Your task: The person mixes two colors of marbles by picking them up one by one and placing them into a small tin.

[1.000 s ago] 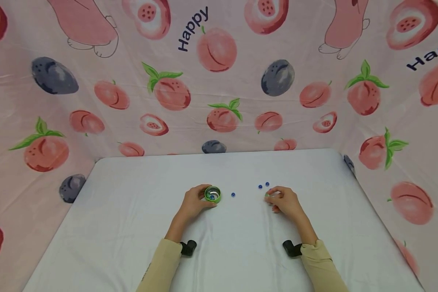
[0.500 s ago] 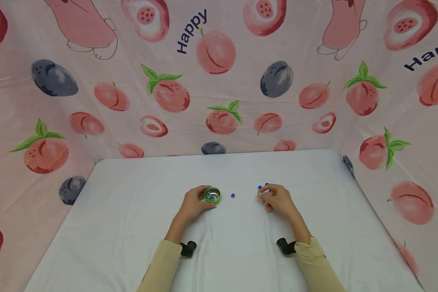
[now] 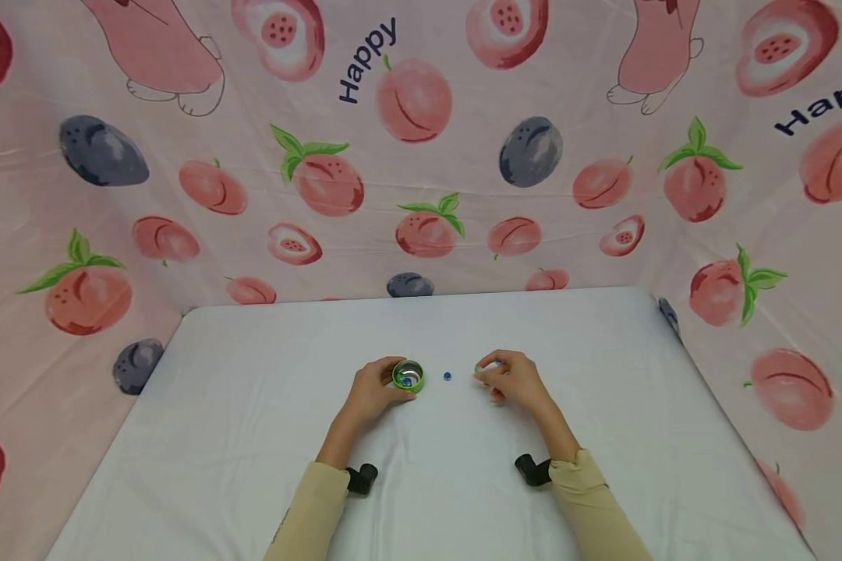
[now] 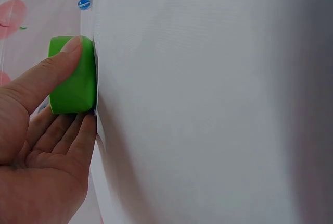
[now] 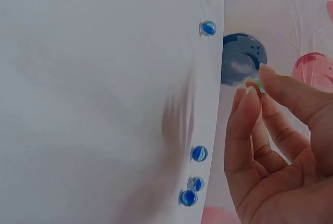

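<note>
My left hand (image 3: 375,389) grips a small round green bowl (image 4: 73,88) on the white table, thumb on one side and fingers on the other. Its shiny metal inside holds blue marbles (image 3: 407,381). Off to the right, my right hand (image 3: 515,382) is raised over the table, pinching a small marble (image 5: 258,85) between thumb and fingertips; a greenish glint shows, the rest is covered. A lone blue marble (image 3: 447,376) lies between the two hands. Three more blue marbles (image 5: 199,153) sit close together in the right wrist view, mostly hidden behind my right hand in the head view.
A white cloth covers the table (image 3: 421,483). Pink fruit-printed fabric (image 3: 421,156) hangs behind it and along both sides. Black camera mounts (image 3: 362,478) stick out from the wrists.
My right hand has moved left with the pinched marble, coming nearer the lone blue marble and the bowl. The left hand and the bowl have stayed in place.
</note>
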Action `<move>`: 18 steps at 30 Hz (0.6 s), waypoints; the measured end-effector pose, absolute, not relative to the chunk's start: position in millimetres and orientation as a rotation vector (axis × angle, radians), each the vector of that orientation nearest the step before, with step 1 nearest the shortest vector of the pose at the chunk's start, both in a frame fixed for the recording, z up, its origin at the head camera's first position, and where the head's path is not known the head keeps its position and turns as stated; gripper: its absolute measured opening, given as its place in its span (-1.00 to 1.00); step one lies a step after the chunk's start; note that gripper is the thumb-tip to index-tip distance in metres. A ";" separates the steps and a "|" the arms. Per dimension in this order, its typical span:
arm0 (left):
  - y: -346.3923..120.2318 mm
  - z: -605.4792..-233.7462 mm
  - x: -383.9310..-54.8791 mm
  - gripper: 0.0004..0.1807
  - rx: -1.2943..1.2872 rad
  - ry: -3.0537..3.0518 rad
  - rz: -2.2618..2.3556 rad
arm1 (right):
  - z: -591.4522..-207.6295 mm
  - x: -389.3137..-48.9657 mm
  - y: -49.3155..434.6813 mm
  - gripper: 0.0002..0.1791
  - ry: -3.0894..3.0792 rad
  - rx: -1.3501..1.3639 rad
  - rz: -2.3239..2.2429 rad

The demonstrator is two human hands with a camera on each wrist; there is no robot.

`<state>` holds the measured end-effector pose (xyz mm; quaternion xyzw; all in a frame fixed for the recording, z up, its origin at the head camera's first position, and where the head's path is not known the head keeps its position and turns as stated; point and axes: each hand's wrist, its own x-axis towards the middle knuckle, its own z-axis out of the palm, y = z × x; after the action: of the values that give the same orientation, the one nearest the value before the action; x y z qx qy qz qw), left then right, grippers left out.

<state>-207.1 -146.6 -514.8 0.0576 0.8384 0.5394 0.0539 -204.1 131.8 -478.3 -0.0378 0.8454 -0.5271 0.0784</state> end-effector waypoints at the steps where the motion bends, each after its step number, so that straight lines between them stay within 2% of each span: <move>1: -146.7 -514.9 -206.9 -0.29 0.177 2.547 1.639 | -477.8 -204.2 129.9 -0.81 2.532 -0.121 -1.577; 18: -147.3 -514.8 -206.4 -0.30 0.182 2.547 1.634 | -472.7 -208.2 105.5 -0.81 2.511 -0.193 -1.570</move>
<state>-206.4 -147.3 -514.8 0.0599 0.8389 0.5381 0.0549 -208.2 105.5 -472.7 -0.0648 0.8429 -0.5270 0.0870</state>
